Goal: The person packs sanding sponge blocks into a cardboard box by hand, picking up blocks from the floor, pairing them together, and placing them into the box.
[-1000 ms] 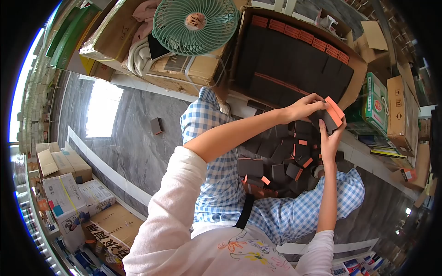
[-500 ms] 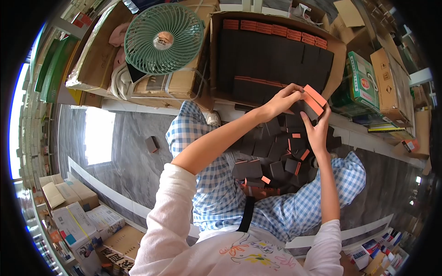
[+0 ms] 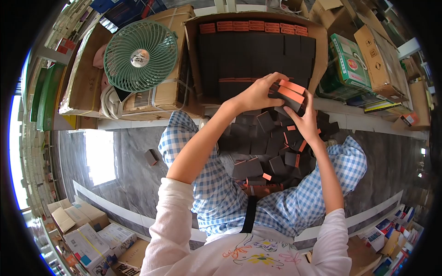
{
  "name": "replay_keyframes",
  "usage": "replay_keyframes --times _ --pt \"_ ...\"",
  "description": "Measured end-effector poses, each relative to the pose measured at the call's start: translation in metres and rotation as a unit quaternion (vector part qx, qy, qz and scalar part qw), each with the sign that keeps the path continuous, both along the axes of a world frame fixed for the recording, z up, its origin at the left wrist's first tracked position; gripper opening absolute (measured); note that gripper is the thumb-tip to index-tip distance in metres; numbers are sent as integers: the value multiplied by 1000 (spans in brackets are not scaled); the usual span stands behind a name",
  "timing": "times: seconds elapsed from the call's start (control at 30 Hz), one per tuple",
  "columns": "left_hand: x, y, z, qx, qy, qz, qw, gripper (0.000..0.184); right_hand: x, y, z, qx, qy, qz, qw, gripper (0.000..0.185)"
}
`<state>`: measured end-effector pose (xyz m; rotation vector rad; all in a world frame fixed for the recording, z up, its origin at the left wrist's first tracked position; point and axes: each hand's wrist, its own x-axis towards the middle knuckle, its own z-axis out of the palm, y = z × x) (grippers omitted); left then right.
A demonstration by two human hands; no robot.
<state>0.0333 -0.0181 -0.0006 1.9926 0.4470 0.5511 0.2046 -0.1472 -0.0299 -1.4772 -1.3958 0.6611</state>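
Both hands are raised in front of the open carton (image 3: pixel 322 60), above a loose pile of black boxes (image 3: pixel 251 143). Between them are small black boxes with orange ends (image 3: pixel 292 95), at least two stacked together. My left hand (image 3: pixel 260 93) closes round their left side, its fingertips partly hidden behind them. My right hand (image 3: pixel 305 120) grips the right side, with the thumb on the near black face and the fingers behind. Rows of similar black boxes (image 3: pixel 244 55) fill much of the carton, and several at the back show orange ends.
A green fan (image 3: pixel 140 57) lies on a cardboard box (image 3: pixel 159 99) left of the carton. One black box (image 3: pixel 151 157) sits apart on the grey floor. Green and brown boxes (image 3: pixel 352 64) stand at right. My checked trouser legs (image 3: pixel 216 188) flank the pile.
The view has shifted, so the carton and fan appear further left. The held boxes have turned to lie more level, and both hands now sit closer to the carton's front middle.
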Motion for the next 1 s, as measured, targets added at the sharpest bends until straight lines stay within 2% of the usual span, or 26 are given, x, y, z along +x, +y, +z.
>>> replay_keyframes --times 0.17,0.27,0.43,0.63,0.8,0.9,1.0 --pt "1 5 3 62 66 1 996 57 5 -2 2 -34 -4 12 999 72" --pt "7 9 12 78 81 -21 993 55 12 -3 9 -72 -60 39 995 75" --pt "26 20 12 129 108 -41 985 52 25 -2 7 -112 -118 16 987 81" --pt "60 44 -10 223 159 62 960 52 49 -2 12 -102 -176 -48 978 81" --pt "96 67 -50 218 177 66 958 53 62 -4 17 -104 -253 -78 959 76" --pt "115 73 -71 161 209 53 963 55 63 -4 23 -166 -261 -91 946 75" --pt "126 73 -92 131 227 39 964 55 67 -7 19 -165 -319 -93 929 72"
